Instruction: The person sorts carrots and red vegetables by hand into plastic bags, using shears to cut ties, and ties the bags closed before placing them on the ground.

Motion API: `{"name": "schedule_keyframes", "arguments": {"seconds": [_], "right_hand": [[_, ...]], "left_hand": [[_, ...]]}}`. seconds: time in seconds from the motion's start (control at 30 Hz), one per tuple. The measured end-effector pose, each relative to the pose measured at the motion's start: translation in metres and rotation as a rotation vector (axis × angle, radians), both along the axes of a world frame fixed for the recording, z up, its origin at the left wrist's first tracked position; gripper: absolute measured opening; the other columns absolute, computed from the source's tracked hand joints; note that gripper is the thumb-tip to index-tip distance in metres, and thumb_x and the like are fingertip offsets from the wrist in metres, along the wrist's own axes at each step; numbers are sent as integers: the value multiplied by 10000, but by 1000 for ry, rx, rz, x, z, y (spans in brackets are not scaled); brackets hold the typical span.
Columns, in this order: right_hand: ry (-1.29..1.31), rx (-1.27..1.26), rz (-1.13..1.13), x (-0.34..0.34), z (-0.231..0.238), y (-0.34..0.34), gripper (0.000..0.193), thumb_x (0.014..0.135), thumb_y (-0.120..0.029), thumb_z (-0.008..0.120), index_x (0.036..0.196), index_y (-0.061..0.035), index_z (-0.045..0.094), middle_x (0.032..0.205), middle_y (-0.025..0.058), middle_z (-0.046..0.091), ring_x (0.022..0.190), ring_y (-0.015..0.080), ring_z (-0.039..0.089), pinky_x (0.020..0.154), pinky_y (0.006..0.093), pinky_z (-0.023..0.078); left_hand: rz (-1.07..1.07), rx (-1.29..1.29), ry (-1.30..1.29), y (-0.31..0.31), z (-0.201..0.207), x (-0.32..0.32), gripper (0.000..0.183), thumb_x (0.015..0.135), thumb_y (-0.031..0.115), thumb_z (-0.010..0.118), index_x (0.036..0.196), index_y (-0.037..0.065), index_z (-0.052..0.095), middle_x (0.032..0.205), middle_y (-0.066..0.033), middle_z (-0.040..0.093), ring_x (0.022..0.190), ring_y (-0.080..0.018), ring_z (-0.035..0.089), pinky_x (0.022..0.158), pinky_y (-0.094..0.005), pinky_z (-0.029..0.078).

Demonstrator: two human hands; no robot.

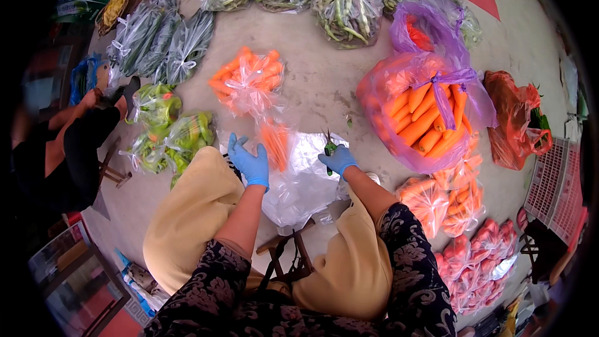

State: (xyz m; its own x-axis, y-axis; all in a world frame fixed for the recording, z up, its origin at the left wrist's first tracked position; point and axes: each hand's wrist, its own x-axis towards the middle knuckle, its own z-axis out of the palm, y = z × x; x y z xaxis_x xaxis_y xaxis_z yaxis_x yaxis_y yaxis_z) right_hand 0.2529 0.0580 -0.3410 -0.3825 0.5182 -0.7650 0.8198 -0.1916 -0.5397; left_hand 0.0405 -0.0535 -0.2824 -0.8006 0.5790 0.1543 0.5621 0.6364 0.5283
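My left hand (249,163), in a blue glove, is open with its fingers apart beside a clear plastic bag holding several carrots (275,145). Closed around a pair of small green-handled snips (329,148) is my right hand (340,161), also gloved in blue; the blades point away from me. Between my knees lies a pile of clear plastic bags (299,196), next to a shiny silvery sheet (310,150). Farther off sits a filled clear bag of carrots (246,81).
A big purple bag of carrots (430,112) stands at right, with smaller carrot bags (424,203) nearer me. Bagged green peppers (187,137) lie at left. Bagged green beans (347,12) line the far side. A seated person (68,143) is at left, a red crate (555,175) at right.
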Motion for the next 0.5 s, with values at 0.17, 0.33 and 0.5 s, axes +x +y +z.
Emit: {"name": "schedule_keyframes", "arguments": {"seconds": [0.17,0.33,0.5], "right_hand": [[-141,264,334,2,6,-2,698,642,-512,583,984,93,512,972,257,554,913,356,549,818,389,435],[298,521,236,-54,66,15,539,685,-344,647,1058,22,514,1031,241,519,965,362,508,856,389,402],[434,950,335,-131,93,38,830,662,-353,684,1290,-12,264,1158,214,469,1064,362,451,903,414,364]], "left_hand": [[395,61,-45,26,0,-61,622,651,184,706,1155,-33,414,1307,-233,284,1203,-321,312,998,-387,261],[583,112,-533,3,-41,-96,650,657,213,713,1180,-21,408,1207,-215,411,1115,-293,412,947,-385,324],[128,-185,-1187,12,-38,-55,488,684,215,682,1104,32,515,1169,-197,483,1104,-231,446,887,-375,387]]}}
